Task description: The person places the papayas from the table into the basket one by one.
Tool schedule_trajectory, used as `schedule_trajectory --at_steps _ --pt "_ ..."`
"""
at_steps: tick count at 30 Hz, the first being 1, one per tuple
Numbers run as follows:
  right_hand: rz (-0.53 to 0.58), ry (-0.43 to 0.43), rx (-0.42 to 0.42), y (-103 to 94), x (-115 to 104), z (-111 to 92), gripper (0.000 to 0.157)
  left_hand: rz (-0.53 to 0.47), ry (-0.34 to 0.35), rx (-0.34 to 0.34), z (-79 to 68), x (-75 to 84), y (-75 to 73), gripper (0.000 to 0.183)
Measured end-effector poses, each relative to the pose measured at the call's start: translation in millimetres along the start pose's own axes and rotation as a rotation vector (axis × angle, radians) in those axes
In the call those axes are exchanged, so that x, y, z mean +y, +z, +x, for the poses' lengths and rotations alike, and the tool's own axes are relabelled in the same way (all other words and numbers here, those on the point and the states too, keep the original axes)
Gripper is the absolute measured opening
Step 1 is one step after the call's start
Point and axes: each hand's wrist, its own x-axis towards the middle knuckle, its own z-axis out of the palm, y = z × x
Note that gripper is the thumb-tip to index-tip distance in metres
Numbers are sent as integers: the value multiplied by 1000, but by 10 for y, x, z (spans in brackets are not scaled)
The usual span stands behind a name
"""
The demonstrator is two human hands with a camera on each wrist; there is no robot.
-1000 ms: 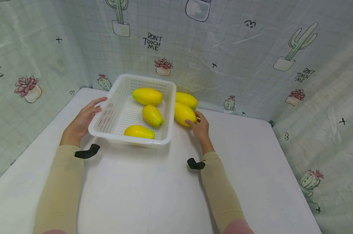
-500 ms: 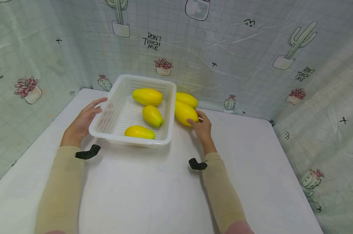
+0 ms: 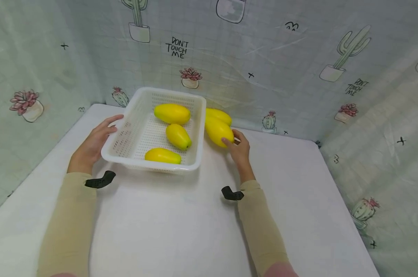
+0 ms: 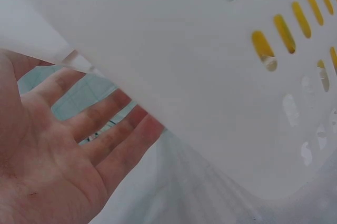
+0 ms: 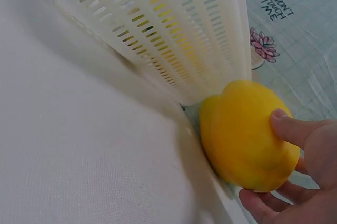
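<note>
A white perforated plastic basket [image 3: 150, 164] stands on the table with three yellow papayas inside: one at the back [image 3: 172, 114], one in the middle [image 3: 178, 136] and one at the front [image 3: 162, 155]. At its left side is my left hand [image 3: 88, 148], straight fingers touching the rim; the left wrist view shows the palm [image 4: 47, 155] turned up beside the wall. My right hand [image 3: 239, 151] grips the near end of a yellow papaya [image 3: 217, 131] just right of the basket, thumb on top and fingers beneath. Behind it lies another papaya [image 3: 220, 114], partly hidden.
The white table [image 3: 174, 219] runs back to a curtain [image 3: 264, 50] printed with cacti, which hangs close behind the basket and the papayas. A black wrist mount [image 3: 100, 180] sits on the left sleeve and another mount [image 3: 232, 193] on the right.
The papaya in my right hand has shifted slightly back and up, covering more of the one behind it. My left hand stays at the basket; the head view has moved a little.
</note>
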Motion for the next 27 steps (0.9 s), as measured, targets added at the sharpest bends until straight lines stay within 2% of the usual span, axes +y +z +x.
schedule_trajectory --at_steps 10,16,21,27 --pt "70 13 33 0 -41 -13 61 -19 8 -29 31 -32 -60 48" --pt "179 0 23 -14 -85 -19 58 -33 9 -17 34 -26 -52 48" --pt "222 -24 4 -39 -130 -26 57 -40 8 -25 30 -7 -45 49" --pt "245 -25 -12 -82 -302 -108 54 -41 -1 -24 -5 7 -27 48"
